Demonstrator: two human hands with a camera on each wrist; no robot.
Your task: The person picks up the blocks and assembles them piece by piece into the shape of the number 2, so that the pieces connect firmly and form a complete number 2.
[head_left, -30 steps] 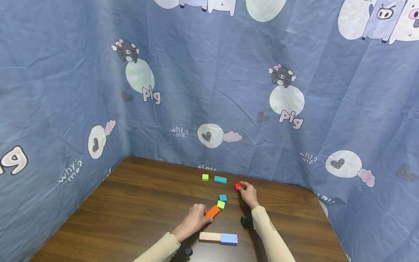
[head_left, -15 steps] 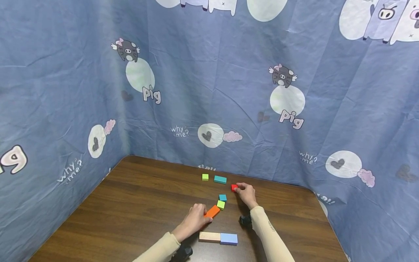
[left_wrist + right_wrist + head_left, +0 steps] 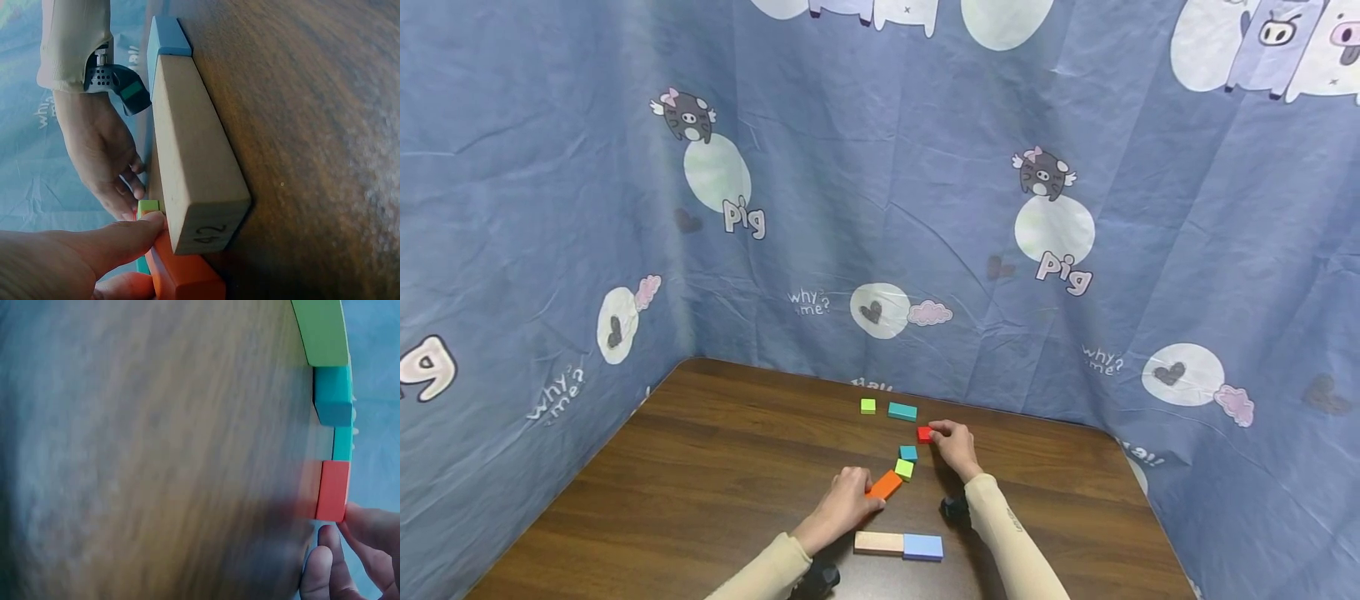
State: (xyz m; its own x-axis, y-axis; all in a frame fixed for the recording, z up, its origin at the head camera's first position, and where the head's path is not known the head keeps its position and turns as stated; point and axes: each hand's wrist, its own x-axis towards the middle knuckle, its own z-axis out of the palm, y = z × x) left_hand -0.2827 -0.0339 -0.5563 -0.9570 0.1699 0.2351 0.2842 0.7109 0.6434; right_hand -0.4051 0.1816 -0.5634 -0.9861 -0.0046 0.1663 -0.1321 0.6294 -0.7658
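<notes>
My left hand (image 3: 848, 500) grips an orange rectangular block (image 3: 885, 485) that lies slanted on the table, thumb on the near side. At its far end sits a lime green cube (image 3: 904, 470), and past that a small teal cube (image 3: 908, 453). Thumb and fingers of my right hand (image 3: 957, 448) pinch a red block (image 3: 924, 434) just beyond the teal cube and to its right. In the right wrist view the red block (image 3: 334, 490) is close over the tabletop, with fingertips at its end.
A longer teal block (image 3: 902, 411) and another lime cube (image 3: 868, 406) lie near the back edge. Closer to me, a plain wood block (image 3: 878, 543) and a light blue block (image 3: 922, 547) lie end to end. A patterned blue curtain (image 3: 820, 208) surrounds the brown table (image 3: 715, 467).
My right hand has drawn the red block leftward and slightly nearer, toward the teal cube. The left hand keeps its hold on the orange block in the same spot.
</notes>
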